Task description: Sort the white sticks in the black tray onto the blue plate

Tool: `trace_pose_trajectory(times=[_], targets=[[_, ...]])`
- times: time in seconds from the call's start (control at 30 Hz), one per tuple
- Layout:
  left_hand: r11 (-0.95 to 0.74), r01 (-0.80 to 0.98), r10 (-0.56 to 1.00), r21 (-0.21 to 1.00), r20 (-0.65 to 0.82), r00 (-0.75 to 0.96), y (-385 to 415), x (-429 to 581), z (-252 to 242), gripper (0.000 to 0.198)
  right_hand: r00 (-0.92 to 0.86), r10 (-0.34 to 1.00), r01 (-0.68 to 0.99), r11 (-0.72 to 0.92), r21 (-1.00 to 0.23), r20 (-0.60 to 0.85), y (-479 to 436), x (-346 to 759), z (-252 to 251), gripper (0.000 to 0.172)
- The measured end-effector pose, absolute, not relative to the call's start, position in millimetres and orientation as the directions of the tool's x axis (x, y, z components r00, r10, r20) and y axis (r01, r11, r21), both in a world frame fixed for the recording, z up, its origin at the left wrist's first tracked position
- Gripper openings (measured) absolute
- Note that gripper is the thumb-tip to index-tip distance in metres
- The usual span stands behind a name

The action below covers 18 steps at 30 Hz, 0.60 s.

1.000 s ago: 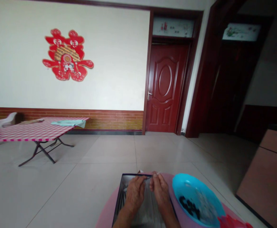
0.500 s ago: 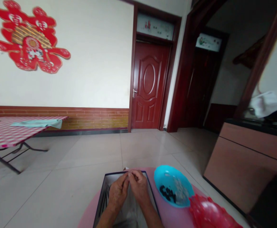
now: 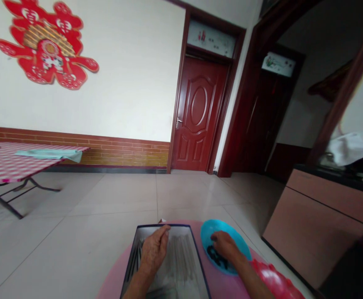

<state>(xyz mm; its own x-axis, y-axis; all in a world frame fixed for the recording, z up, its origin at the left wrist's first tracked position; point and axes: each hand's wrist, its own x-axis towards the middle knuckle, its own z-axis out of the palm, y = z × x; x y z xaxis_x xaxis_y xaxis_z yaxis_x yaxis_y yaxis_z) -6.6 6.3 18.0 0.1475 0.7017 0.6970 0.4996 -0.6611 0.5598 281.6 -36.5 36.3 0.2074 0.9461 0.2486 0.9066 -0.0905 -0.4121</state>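
My left hand (image 3: pixel 154 249) is over a shallow dark-rimmed box (image 3: pixel 202 265), its thumb and fingers pinched together; what they hold, if anything, is too small to make out. Several pale thin strips (image 3: pixel 181 257) lie lengthwise in the box, and darker sticks (image 3: pixel 134 261) lie along its left side. My right hand (image 3: pixel 225 245) is inside a blue bowl (image 3: pixel 206 227), fingers curled down at the small black pieces (image 3: pixel 217 258). Whether a piece is between those fingers is hidden. The hand and forearm cover the bowl's right part.
Box and bowl stand on a round pink table (image 3: pixel 114 274). A red scalloped dish (image 3: pixel 274 278) is beside the bowl at right. A brown cabinet (image 3: pixel 321 211) stands farther right. At left is a folding table (image 3: pixel 10 162) with a checked cover and a light green cloth (image 3: pixel 49 154).
My right hand has left the left hand above the box and moved right into the blue bowl. The left hand stays pinched in place, and the pale strips now show. The view has tilted slightly.
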Motion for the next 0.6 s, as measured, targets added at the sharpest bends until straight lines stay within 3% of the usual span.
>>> trace_pose_trajectory(times=[0.2,0.4,0.47,0.6], targets=[[-0.663,0.503,0.698,0.555,0.702,0.146,4,-7,18,0.03,0.16,0.965,0.93,-0.077,-0.358,0.208,-37,290,10,0.027],[-0.672,0.476,0.698,0.567,0.7,0.151,2,-5,20,0.031,0.184,0.942,0.923,-0.068,-0.379,0.281,-34,290,9,0.014],[-0.674,0.467,0.7,0.573,0.698,0.154,1,-3,21,0.033,0.246,0.914,0.887,-0.078,-0.455,0.322,-29,282,21,0.014],[-0.617,0.479,0.756,0.625,0.639,0.14,-2,-1,24,0.036,0.413,0.85,0.619,0.002,-0.786,0.328,-14,238,55,0.016]])
